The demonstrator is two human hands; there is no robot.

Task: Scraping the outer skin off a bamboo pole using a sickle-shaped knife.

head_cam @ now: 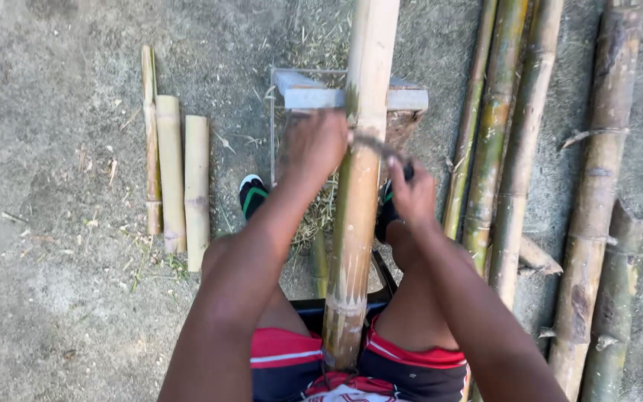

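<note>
- Long bamboo pole (359,193): pale yellow-green, round, smooth, ridged at the nodes; running up between the knees and lying across a grey block (403,98) on the ground.
- Curved dark blade (381,147) lying across the pole, thin and dull; shape hard to make out.
- Left hand (314,145) clenched around one end of the blade, knuckles up, pressed against the pole's left side.
- Right hand (413,195) closed around a dark handle at the other end, just right of the pole.
- Three short cut pieces (176,171) lying side by side on gritty ground to the left.
- Rough, mottled stalks (515,149) lying to the right, cut off at the top edge.
- Pole's near end hidden behind red-striped shorts (359,365).
</note>
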